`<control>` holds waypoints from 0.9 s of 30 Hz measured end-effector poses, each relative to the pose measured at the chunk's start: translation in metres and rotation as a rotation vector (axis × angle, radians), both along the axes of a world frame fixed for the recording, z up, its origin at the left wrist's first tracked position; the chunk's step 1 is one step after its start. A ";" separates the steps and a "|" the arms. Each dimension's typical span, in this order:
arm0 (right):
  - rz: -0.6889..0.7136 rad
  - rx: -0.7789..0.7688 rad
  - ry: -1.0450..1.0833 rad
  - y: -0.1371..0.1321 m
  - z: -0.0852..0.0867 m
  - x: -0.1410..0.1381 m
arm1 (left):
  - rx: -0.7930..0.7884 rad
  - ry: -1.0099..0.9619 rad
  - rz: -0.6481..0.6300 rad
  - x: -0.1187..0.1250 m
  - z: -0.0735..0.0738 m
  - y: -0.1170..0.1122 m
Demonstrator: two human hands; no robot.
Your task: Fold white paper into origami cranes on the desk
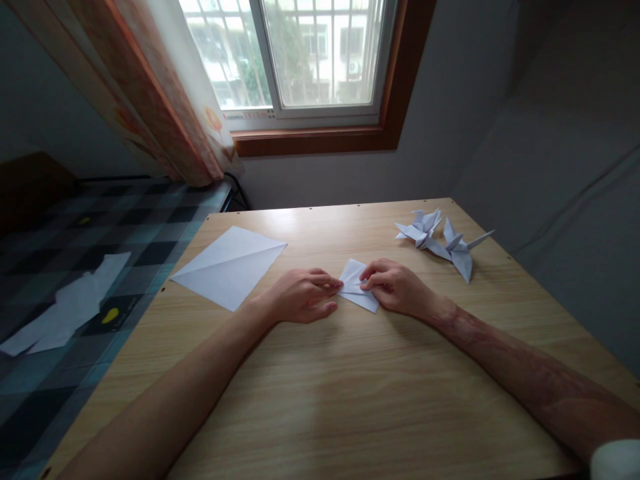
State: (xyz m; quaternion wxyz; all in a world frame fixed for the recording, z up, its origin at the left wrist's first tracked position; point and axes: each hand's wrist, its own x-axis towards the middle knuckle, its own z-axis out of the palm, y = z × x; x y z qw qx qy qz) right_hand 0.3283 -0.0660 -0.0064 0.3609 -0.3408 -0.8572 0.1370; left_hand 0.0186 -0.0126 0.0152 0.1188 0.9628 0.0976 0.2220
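Note:
A small folded white paper piece (356, 285) lies on the wooden table (320, 387) near its middle. My left hand (299, 297) pinches the paper's left edge with fingers pressed together. My right hand (395, 287) pinches its right side, fingertips meeting the left hand's over the fold. A larger white sheet (229, 265), creased along a diagonal, lies flat to the left of my left hand.
Two finished white paper cranes (440, 241) rest at the table's far right. Left of the table is a bed with a dark checked cover (75, 280) and loose white paper (65, 307). A curtain (165, 107) and window (300, 60) stand behind.

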 end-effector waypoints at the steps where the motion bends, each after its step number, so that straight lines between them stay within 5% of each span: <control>1: 0.000 0.000 -0.002 0.000 0.000 0.000 | 0.003 -0.015 0.006 0.000 0.000 0.000; 12: -0.005 0.014 -0.005 0.001 -0.004 0.000 | 0.098 -0.175 0.096 -0.008 -0.008 0.000; 20: -0.014 0.006 -0.012 0.001 -0.002 0.000 | 0.092 0.035 -0.088 0.005 0.000 -0.004; 27: -0.019 -0.040 -0.031 -0.001 0.002 0.002 | 0.024 -0.048 0.007 0.006 -0.003 -0.007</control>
